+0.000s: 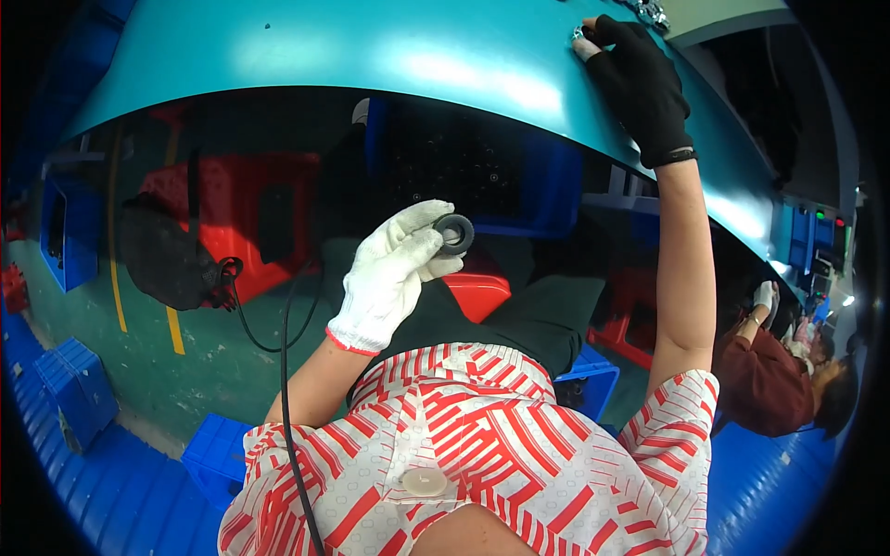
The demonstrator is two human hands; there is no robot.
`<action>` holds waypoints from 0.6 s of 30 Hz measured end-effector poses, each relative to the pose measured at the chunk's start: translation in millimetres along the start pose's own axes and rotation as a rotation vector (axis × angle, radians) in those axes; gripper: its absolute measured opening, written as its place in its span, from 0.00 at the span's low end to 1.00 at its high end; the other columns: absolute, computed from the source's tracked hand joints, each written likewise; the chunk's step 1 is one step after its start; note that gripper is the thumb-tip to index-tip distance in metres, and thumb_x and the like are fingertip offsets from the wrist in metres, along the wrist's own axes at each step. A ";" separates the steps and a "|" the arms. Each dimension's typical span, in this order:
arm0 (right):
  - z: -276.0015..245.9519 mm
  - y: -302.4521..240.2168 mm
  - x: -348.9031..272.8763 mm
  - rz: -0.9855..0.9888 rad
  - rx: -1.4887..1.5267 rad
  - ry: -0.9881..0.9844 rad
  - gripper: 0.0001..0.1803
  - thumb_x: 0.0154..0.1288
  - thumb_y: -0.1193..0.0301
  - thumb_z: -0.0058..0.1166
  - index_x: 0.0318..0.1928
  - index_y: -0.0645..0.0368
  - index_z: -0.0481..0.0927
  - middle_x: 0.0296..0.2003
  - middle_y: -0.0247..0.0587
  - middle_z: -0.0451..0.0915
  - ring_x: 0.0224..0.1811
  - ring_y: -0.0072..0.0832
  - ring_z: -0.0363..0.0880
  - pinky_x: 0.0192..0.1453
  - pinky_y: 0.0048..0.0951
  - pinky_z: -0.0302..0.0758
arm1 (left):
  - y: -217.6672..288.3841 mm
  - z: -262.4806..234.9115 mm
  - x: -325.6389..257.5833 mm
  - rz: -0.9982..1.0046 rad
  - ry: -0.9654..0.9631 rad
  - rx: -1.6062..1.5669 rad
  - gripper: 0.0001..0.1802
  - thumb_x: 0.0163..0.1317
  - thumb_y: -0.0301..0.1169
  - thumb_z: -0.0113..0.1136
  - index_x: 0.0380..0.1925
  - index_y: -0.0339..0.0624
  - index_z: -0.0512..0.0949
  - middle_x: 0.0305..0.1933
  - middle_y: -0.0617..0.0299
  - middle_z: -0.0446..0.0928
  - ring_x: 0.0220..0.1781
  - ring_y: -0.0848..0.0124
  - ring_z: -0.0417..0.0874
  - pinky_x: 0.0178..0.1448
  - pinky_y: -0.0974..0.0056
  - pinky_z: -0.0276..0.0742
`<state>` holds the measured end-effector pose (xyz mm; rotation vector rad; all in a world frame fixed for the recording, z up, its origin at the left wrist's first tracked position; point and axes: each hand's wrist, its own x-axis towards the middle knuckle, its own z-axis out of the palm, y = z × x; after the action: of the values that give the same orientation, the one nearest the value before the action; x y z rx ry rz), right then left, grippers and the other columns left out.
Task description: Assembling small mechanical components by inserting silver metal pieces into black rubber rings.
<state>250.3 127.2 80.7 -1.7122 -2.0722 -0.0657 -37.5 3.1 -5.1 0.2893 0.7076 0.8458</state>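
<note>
My left hand [394, 269], in a white knitted glove with a red cuff edge, is closed on a black ring [466, 233] with a ridged rim. It holds the ring in front of my lap, below the near edge of the teal table [371, 46]. Far to the right, my right hand [640, 88] reaches over the tabletop in a black glove with bare fingertips. Its thumb and fingers pinch a small shiny metal piece [578, 33], too small to name. Beyond that hand lies a heap of shiny metal parts [652, 13].
Under the table stands a blue crate [547, 199] with small dark pieces. To the left are a red plastic stool [236, 222], a black bag [167, 255] and a blue crate [74, 232]. A black cable [289, 408] hangs before me. Another person [769, 380] works at far right.
</note>
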 end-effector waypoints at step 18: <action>21.1 -109.7 -159.0 0.259 0.952 -0.107 0.14 0.53 0.78 0.62 0.42 0.63 0.78 0.38 0.44 0.79 0.36 0.32 0.80 0.39 0.27 0.75 | -19.1 5.1 3.2 -0.090 -0.081 -0.029 0.18 0.61 0.19 0.56 0.52 0.32 0.71 0.47 0.52 0.77 0.49 0.65 0.82 0.48 0.63 0.86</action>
<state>160.9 -37.7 30.0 -1.3325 -1.5006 0.9461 -21.4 -6.5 -12.4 0.2624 0.6282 0.7540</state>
